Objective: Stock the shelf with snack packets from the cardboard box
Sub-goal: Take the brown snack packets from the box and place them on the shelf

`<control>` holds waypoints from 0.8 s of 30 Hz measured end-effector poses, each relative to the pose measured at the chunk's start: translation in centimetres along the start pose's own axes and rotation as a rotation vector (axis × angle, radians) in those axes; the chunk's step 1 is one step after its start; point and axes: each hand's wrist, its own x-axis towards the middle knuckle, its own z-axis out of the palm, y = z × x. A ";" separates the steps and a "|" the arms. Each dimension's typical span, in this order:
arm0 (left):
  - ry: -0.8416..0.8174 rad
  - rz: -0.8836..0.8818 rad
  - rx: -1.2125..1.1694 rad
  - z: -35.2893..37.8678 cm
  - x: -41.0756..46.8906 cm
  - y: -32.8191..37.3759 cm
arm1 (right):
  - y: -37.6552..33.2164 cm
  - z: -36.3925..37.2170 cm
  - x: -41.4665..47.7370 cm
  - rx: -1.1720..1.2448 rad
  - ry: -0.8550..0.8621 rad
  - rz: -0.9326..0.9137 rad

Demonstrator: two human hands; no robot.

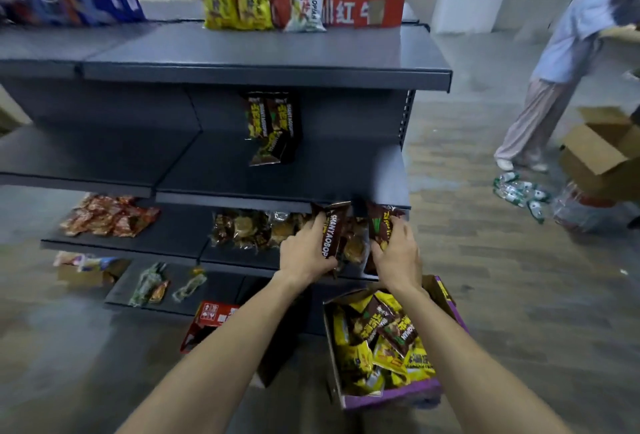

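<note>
The left hand (306,250) grips a dark brown snack packet (334,229), its fingers (317,225) curled round the packet's left edge; the right hand (398,255) holds a second brown packet (381,222) likewise, just right of the left fingers; both packet tops reach the front lip of the shelf (242,202) above the fingers; the open cardboard box (391,395), full of yellow and brown packets, stands below the right fingers; two more brown packets (273,122) stand well above.

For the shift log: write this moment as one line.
left hand: grips brown packet | right hand: grips second brown packet | where: in front of shelf unit | cardboard box: open on floor, more packets inside
</note>
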 end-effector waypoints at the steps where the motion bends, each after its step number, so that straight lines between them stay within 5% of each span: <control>1: 0.026 0.011 -0.003 -1.1 0.0 -0.9 | -1.4 0.2 0.0 0.002 0.015 -0.013; 11: 0.153 0.008 0.003 -9.2 -2.5 -11.2 | -13.4 3.9 -3.5 -0.007 0.077 -0.103; 24: 0.187 -0.035 0.048 -13.4 -2.3 -17.0 | -20.0 5.8 -4.5 -0.012 0.104 -0.155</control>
